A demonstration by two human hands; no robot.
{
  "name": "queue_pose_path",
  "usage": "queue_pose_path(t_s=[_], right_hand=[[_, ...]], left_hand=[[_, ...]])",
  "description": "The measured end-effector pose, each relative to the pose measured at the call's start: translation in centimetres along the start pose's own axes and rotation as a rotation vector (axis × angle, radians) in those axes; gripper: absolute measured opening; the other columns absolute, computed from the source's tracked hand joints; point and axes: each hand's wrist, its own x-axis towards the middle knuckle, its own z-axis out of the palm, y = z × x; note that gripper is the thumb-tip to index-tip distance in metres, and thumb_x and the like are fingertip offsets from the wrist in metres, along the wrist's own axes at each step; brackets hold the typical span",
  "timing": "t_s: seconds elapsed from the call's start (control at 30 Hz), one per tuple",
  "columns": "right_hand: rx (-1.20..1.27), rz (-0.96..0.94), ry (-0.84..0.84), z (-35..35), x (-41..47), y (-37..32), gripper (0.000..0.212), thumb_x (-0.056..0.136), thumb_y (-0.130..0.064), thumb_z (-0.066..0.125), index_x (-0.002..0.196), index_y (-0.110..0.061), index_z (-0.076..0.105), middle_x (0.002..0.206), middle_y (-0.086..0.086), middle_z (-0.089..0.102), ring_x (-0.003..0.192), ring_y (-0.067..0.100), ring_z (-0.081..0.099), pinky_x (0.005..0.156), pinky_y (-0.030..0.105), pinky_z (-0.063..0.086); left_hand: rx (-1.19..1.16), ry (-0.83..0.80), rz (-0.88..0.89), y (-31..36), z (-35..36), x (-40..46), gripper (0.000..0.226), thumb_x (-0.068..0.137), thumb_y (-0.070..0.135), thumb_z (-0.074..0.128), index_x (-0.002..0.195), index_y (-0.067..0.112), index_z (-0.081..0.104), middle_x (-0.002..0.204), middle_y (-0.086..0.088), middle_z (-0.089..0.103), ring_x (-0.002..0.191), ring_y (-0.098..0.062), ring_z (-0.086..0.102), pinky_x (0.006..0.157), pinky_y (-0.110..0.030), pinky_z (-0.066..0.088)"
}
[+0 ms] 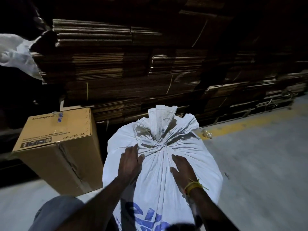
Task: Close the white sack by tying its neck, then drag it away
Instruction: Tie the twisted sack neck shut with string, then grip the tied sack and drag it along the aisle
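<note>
A full white woven sack with blue print stands upright on the floor in front of me. Its neck is gathered and cinched by a thin tie, with the loose mouth flaring up behind the knot. My left hand lies flat on the sack's top, just left of the knot, fingers spread. My right hand, with a yellow thread band at the wrist, rests flat on the top to the right of the knot. Neither hand grips anything.
A brown ceiling-fan carton stands close to the sack's left. Tall stacks of flattened cardboard fill the back. Grey concrete floor with a yellow line stretches to the right. A crumpled bit of plastic lies by the line.
</note>
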Motion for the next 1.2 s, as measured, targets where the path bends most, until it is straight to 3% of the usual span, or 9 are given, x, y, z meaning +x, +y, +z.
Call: queue_pose_path(t_s=[0.17,0.27,0.37,0.57,0.83,0.97,1.03,1.1,1.2], right_hand=[[-0.009,0.098,0.022,-1.6,-1.1,-0.2,0.058,0.085,-0.031,0.064,0.139,-0.025,0.046,0.142,0.000,0.044,0.133,0.019,0.043,0.112,0.036,0.034],[0.083,0.202,0.036,-1.1,0.3,2.7,0.068,0.071,-0.055,0.056,0.135,-0.035,0.044,0.140,-0.002,0.047,0.130,0.020,0.049,0.101,0.046,0.046],[0.105,0.222,0.061,-0.8,1.1,4.3,0.068,0.068,-0.058,0.056,0.131,-0.035,0.045,0.137,-0.001,0.050,0.129,0.021,0.051,0.097,0.050,0.049],[0.008,0.229,0.058,-2.8,0.9,0.0,0.060,0.084,-0.041,0.062,0.139,-0.022,0.044,0.142,0.006,0.044,0.130,0.024,0.049,0.103,0.047,0.043],[-0.224,0.261,0.009,-1.8,3.0,-0.6,0.067,0.090,-0.050,0.051,0.147,-0.021,0.032,0.152,0.006,0.034,0.142,0.026,0.027,0.113,0.039,0.026],[-0.330,0.273,-0.009,-0.5,4.3,0.1,0.069,0.089,-0.056,0.049,0.147,-0.020,0.032,0.149,0.007,0.039,0.140,0.026,0.031,0.115,0.039,0.023],[-0.421,0.276,-0.021,0.4,4.7,0.4,0.069,0.087,-0.060,0.047,0.144,-0.022,0.037,0.144,0.007,0.044,0.135,0.027,0.036,0.112,0.040,0.025],[-0.420,0.260,0.022,1.1,4.9,0.4,0.064,0.084,-0.064,0.042,0.133,-0.023,0.053,0.130,0.008,0.056,0.124,0.031,0.047,0.104,0.041,0.033],[-0.414,0.271,0.055,1.6,5.5,0.9,0.053,0.087,-0.061,0.039,0.122,-0.027,0.060,0.120,0.003,0.063,0.116,0.028,0.052,0.097,0.039,0.034]], left_hand=[[0.148,-0.257,-0.042,0.8,-1.5,-0.7,0.069,0.099,0.045,0.044,0.156,0.017,0.017,0.163,-0.011,0.019,0.151,-0.029,0.014,0.119,-0.048,0.019],[0.187,-0.296,-0.044,1.6,-2.5,-0.9,0.070,0.097,0.044,0.048,0.154,0.016,0.021,0.162,-0.012,0.021,0.150,-0.028,0.016,0.118,-0.049,0.022],[0.219,-0.296,-0.034,2.0,-3.1,-0.9,0.067,0.097,0.044,0.046,0.152,0.014,0.025,0.160,-0.012,0.024,0.149,-0.027,0.019,0.117,-0.048,0.023],[0.210,-0.310,-0.025,2.1,-3.2,0.0,0.070,0.098,0.049,0.044,0.154,0.012,0.022,0.162,-0.012,0.021,0.151,-0.027,0.014,0.119,-0.046,0.020],[0.220,-0.310,0.026,0.3,-1.2,2.3,0.072,0.099,0.052,0.041,0.155,0.014,0.019,0.165,-0.007,0.010,0.153,-0.024,0.002,0.121,-0.044,0.014],[0.253,-0.362,0.078,-1.2,-0.2,4.2,0.072,0.098,0.059,0.034,0.156,0.019,0.019,0.166,-0.001,0.010,0.153,-0.021,0.002,0.122,-0.046,0.010],[0.316,-0.326,0.100,-1.8,0.6,4.6,0.068,0.096,0.060,0.035,0.151,0.021,0.032,0.157,-0.003,0.034,0.150,-0.024,0.021,0.119,-0.049,0.018],[0.387,-0.218,0.150,-1.9,1.6,4.5,0.056,0.092,0.058,0.036,0.133,0.024,0.056,0.126,-0.001,0.060,0.125,-0.028,0.053,0.107,-0.050,0.035],[0.456,-0.035,0.226,-1.5,2.6,4.7,0.036,0.091,0.047,0.043,0.097,0.023,0.070,0.087,0.001,0.065,0.082,-0.028,0.063,0.085,-0.044,0.042]])
